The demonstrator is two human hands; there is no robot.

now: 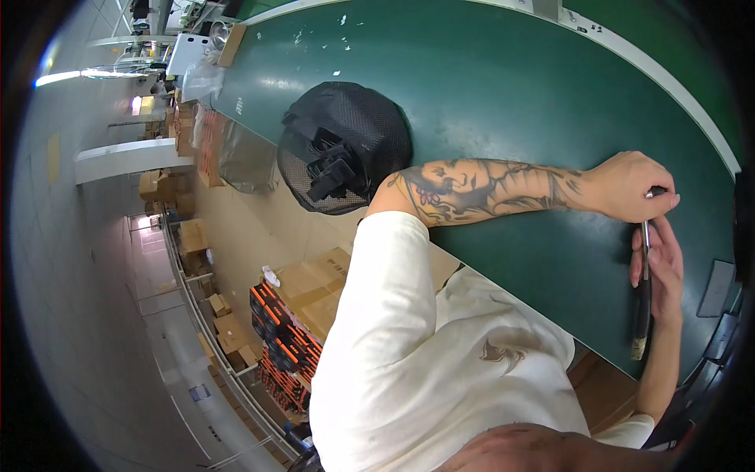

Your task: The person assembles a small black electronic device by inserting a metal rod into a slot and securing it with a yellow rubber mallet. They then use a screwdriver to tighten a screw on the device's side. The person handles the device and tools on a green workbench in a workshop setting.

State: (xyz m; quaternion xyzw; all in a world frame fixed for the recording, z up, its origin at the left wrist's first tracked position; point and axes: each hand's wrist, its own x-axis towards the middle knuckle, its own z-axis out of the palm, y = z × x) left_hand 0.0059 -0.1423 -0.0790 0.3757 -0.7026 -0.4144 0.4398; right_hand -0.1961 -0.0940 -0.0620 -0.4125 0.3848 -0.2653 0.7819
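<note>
My tattooed left arm reaches across the green tabletop [503, 267] to the right. At its end my left hand [635, 189] is closed around a small black piece [655, 191], mostly hidden by the fingers. Just below it, my right hand [664, 263] holds a slim tool [642, 303] with a silver shaft and a long black handle. The handle points down toward my body and has a tan end. The shaft's upper end meets the underside of my left hand; whether it touches the black piece is hidden.
A black mesh basket [373, 130] with black parts [330, 169] inside stands at the table's left edge, beside my left upper arm. Dark flat items [716, 288] lie at the far right. Stacked cartons [311, 287] stand on the floor to the left.
</note>
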